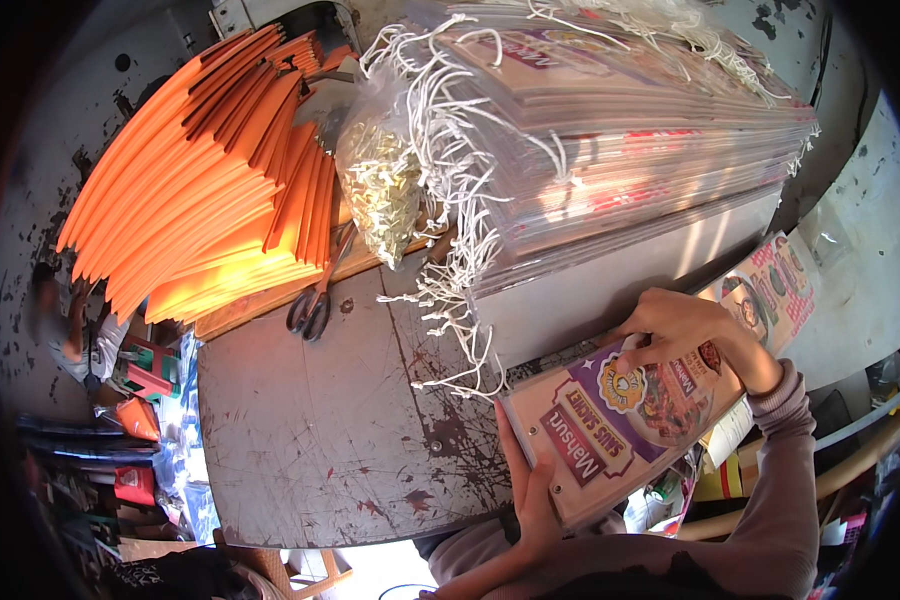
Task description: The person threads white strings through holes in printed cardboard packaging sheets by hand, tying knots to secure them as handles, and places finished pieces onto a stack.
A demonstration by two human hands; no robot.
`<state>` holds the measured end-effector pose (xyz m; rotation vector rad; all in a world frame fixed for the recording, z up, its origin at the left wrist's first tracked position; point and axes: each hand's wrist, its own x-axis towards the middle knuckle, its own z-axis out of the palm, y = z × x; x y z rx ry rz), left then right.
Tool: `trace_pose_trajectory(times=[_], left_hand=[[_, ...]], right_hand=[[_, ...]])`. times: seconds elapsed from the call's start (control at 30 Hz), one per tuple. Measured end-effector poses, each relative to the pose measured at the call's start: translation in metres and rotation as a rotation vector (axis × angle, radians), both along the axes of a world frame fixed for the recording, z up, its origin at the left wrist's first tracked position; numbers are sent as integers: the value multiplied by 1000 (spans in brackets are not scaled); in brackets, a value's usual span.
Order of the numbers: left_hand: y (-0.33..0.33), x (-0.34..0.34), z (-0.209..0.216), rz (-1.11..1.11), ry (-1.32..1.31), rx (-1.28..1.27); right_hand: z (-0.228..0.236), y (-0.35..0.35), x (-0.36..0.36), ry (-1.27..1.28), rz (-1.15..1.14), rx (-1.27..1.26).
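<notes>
Here, a printed panel (575,445) with small metal eyelets lies slantwise at the right part of the table's front edge, its near side reaching over the person's lap. The left hand (537,505) grasps its left end, thumb on the face; the right hand (680,320) bends its fingers over the far side, though whether they pinch or merely rest I cannot tell. Just beyond stands a tall stack of clear-sleeved prints (630,160), knotted white cords (475,190) trailing from its left end. Against it leans a clear plastic bag (382,185) holding small pale-yellow pieces. Orange folded sheets (190,200) are piled farther left, with dark-handled scissors (313,312) near them. The scratched grey table (310,430) spreads from the scissors to the panel, down to its curved front edge.
</notes>
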<state>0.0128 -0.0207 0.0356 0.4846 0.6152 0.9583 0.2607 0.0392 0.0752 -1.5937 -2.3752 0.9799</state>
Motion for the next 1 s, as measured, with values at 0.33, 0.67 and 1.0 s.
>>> trace_pose_trajectory(times=[0.33,0.67,1.0], left_hand=[[17,-10,-28,97,157,311],[63,0,-17,19,89,349],[67,11,-21,-51,123,186]], right_hand=[[29,-62,-32,-376,-187,694],[-135,-122,-149,90,-797,1811],[-135,-108,-159,80,-790,1791]])
